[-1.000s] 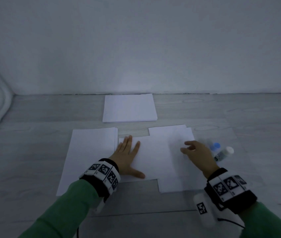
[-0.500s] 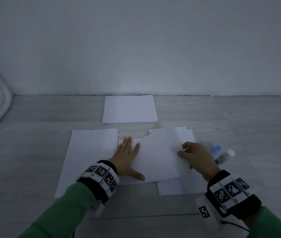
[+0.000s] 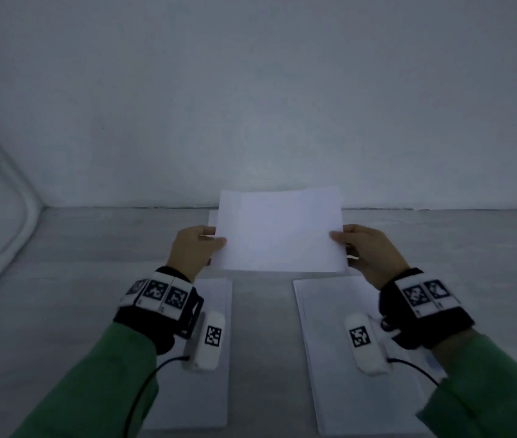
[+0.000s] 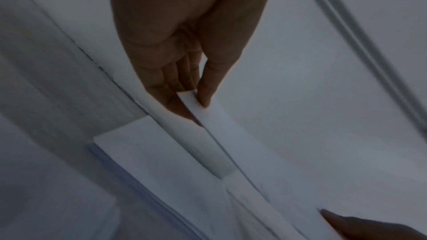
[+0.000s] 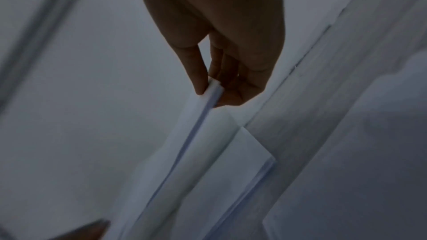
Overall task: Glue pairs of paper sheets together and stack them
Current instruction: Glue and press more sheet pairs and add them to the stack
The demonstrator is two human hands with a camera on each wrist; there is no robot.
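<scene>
- You are holding the white glued paper pair point(image 3: 279, 230) up off the pale grey bench point(image 3: 92, 254), level by its two short edges, likely so it will drop squarely.
- Your left hand point(image 3: 192, 249) is pinching the left edge, thumb on top; your right hand point(image 3: 367, 252) is pinching the right edge likewise.
- The white finished stack point(image 4: 148, 145) is lying beyond and beneath the held pair, mostly hidden.
- Two white loose-sheet piles, left point(image 3: 216, 343) and right point(image 3: 323, 327), are lying near you, under your wrists; nothing is blocking the way.
</scene>
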